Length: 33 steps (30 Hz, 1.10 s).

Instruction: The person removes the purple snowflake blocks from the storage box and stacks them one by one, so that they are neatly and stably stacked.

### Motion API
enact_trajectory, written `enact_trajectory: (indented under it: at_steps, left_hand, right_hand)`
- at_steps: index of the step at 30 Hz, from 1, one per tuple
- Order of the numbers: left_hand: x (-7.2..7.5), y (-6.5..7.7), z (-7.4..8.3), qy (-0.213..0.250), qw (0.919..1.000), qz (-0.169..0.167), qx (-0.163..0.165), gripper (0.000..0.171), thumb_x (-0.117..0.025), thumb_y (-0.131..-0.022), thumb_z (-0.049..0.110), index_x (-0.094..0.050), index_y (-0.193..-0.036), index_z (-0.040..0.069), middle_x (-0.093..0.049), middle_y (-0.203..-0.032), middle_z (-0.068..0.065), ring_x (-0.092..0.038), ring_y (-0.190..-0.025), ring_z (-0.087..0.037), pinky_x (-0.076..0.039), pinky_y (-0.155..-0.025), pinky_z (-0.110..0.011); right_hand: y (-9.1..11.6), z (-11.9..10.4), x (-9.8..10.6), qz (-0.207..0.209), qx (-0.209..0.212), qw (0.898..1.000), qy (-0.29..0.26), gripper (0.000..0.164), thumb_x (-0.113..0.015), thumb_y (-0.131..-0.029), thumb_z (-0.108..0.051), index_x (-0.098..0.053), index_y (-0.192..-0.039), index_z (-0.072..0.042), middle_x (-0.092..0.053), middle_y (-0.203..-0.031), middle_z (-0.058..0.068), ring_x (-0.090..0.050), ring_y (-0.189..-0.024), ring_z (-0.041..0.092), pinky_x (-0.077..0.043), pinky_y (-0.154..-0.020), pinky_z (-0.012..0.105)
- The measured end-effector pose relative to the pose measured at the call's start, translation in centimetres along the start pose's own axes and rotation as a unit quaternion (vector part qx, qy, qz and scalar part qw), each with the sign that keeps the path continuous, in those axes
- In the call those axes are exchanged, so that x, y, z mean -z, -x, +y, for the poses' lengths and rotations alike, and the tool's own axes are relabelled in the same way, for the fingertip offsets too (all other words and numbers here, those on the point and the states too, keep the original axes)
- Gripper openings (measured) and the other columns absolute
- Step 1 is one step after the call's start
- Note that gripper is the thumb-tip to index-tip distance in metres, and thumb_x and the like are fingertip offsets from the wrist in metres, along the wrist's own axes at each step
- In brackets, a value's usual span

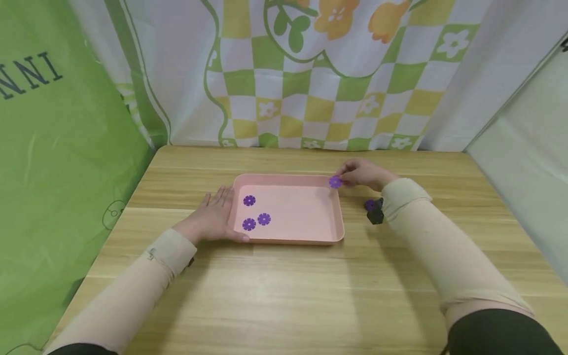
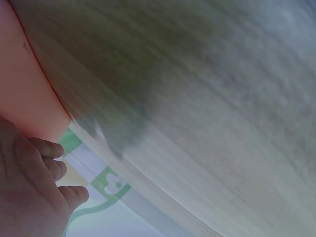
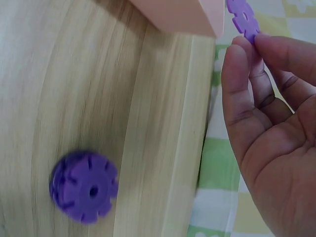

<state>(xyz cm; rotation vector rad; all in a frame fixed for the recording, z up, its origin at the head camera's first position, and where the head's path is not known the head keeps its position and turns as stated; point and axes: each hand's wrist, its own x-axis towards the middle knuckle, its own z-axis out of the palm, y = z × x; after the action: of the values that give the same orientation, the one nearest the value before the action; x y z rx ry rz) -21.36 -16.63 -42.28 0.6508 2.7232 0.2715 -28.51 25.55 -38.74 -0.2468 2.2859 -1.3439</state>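
A pink tray (image 1: 293, 241) lies on the wooden table, with three purple snowflake discs (image 1: 264, 219) flat in its left part. My left hand (image 1: 213, 217) rests against the tray's left end, fingers straight along the wall and thumb at the front left corner. Above the tray's far right corner, my right hand (image 1: 361, 175) pinches another purple snowflake disc (image 1: 335, 182) between thumb and fingertips. The right wrist view shows this pinched disc (image 3: 243, 19) held by its notched edge. To the right of the tray stands a small stack of purple discs (image 3: 89, 187) on the table.
A checked, flowered curtain (image 1: 306, 103) hangs behind the table's far edge. Green cloth (image 1: 66, 172) borders the left side and white cloth (image 1: 528, 143) the right. A dark object (image 1: 375, 215) shows under the right wrist, partly covering the stack. Bare wood (image 1: 284, 291) spans the table's front.
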Motion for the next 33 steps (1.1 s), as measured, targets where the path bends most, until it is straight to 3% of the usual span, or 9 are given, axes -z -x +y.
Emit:
enact_trajectory:
  at_steps: [17,33]
  left_hand:
    - [-0.3,-0.1,-0.3,0.006,1.0,0.0,0.004,0.15,-0.071,-0.07,0.085,0.003,-0.161,-0.008,0.003,-0.169,-0.026,0.006,-0.156,-0.04,0.005,-0.124,-0.058]
    - [-0.3,-0.3,-0.5,0.008,1.0,-0.003,-0.001,0.151,-0.07,-0.07,0.086,0.005,-0.16,-0.009,0.004,-0.168,-0.027,0.007,-0.156,-0.041,0.006,-0.123,-0.058]
  right_hand:
    - [2.1,2.6,2.8,0.033,-0.02,0.999,0.014,0.022,-0.058,-0.103,-0.003,-0.059,-0.118,0.014,-0.067,-0.1,0.004,-0.066,-0.088,0.012,-0.059,-0.084,0.028]
    - [4.9,5.9,4.5,0.021,-0.053,0.998,0.001,0.018,-0.055,-0.104,-0.001,-0.059,-0.115,0.013,-0.066,-0.095,0.003,-0.062,-0.081,0.01,-0.057,-0.074,0.023]
